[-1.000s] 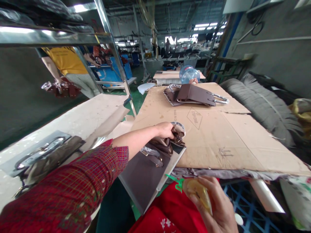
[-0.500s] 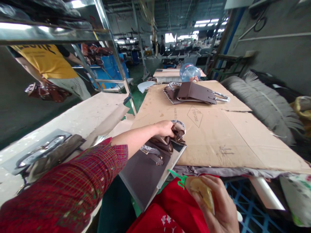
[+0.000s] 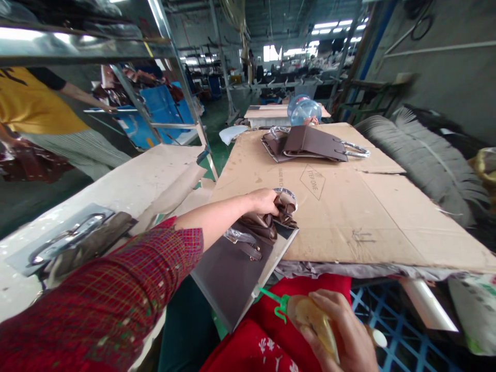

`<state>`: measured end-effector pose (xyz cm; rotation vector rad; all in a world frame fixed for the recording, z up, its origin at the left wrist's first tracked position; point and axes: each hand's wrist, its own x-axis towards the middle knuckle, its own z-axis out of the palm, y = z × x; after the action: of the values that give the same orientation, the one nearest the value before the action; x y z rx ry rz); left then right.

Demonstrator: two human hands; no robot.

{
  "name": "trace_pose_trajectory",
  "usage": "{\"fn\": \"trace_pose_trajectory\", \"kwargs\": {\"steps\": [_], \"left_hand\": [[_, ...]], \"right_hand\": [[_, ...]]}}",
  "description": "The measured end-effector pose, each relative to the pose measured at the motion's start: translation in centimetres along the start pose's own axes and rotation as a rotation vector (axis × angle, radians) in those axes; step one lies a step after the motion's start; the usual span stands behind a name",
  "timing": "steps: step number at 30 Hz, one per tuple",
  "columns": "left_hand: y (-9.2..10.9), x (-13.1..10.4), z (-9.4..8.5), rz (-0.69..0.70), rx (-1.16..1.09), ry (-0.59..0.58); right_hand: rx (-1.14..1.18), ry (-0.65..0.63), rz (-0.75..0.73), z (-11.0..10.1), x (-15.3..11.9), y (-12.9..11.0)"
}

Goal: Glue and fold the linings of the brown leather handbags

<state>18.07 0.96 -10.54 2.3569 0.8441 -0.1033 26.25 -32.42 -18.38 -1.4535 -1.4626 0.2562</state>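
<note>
My left hand point(image 3: 265, 201) is closed on the bunched brown lining of a dark brown handbag point(image 3: 234, 268), which lies across the near left corner of the cardboard. A strap with a small buckle point(image 3: 251, 250) rests on the bag's flat panel. In my right hand point(image 3: 341, 330) I grip a squeeze bottle point(image 3: 313, 320) of yellowish glue. Its thin green nozzle point(image 3: 271, 295) points left, with the tip at the bag's near edge. From this angle I cannot tell whether the tip touches the edge.
Another brown handbag point(image 3: 315, 144) lies farther back on the cardboard-covered table point(image 3: 349, 206). Behind it is a blue water jug point(image 3: 304, 109). On the left, a white table point(image 3: 155, 165) bears a grey-brown bag point(image 3: 89, 243). A person in yellow point(image 3: 42, 103) stands beyond the metal rack point(image 3: 182, 77).
My right hand has brought the bottle left and slightly down, so its nozzle meets the bag's edge in view. My left hand keeps its hold. The person in yellow has shifted left.
</note>
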Motion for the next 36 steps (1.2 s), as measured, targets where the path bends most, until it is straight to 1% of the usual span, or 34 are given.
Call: {"fn": "trace_pose_trajectory", "kwargs": {"steps": [3,5,7,9,10,12,14,16,19,21,24,26,30,32,34,36], "left_hand": [[-0.1,0.0,0.0,0.004,-0.009,0.007],[-0.1,0.1,-0.1,0.007,-0.011,0.006],[-0.2,0.1,-0.1,0.007,-0.008,0.002],[-0.2,0.1,0.0,0.007,-0.003,0.000],[-0.3,0.2,0.0,0.007,-0.001,-0.001],[-0.3,0.2,0.1,0.010,-0.002,-0.003],[-0.3,0.2,0.1,0.008,-0.007,-0.005],[-0.3,0.1,0.1,0.004,-0.014,-0.007],[-0.2,0.1,0.0,-0.004,-0.029,-0.008],[-0.2,0.0,0.0,-0.010,-0.036,-0.009],[-0.2,0.0,0.0,-0.013,-0.042,-0.009],[-0.2,0.0,0.0,-0.009,-0.047,-0.009],[-0.3,-0.1,0.0,0.005,-0.055,-0.008],[-0.3,0.0,0.0,0.010,-0.057,-0.009],[-0.3,0.0,0.0,0.014,-0.060,-0.008],[-0.4,-0.1,0.0,0.018,-0.062,-0.002]], "right_hand": [[-0.048,0.033,0.029,-0.1,-0.1,0.3],[-0.063,-0.013,0.009,0.0,-0.2,0.5],[-0.064,-0.088,-0.066,0.2,-0.3,0.5],[-0.062,-0.103,-0.096,0.4,-0.4,0.2],[-0.063,-0.085,-0.071,0.5,-0.4,0.0],[-0.052,-0.057,0.034,0.4,-0.4,-0.4],[-0.016,-0.082,0.111,0.3,-0.4,-0.8],[0.016,-0.095,0.164,0.2,-0.4,-0.9],[0.008,-0.031,0.199,0.4,-0.6,-1.0],[0.012,-0.017,0.225,0.7,-0.8,-1.2],[0.090,-0.050,0.352,1.3,-1.0,-1.7],[0.146,-0.040,0.410,1.3,-1.0,-2.1],[0.125,0.041,0.392,1.0,-1.0,-2.6],[0.111,0.061,0.377,1.0,-1.1,-2.6],[0.121,0.060,0.377,1.3,-1.2,-2.5],[0.146,0.028,0.398,1.7,-1.3,-2.4]]}}
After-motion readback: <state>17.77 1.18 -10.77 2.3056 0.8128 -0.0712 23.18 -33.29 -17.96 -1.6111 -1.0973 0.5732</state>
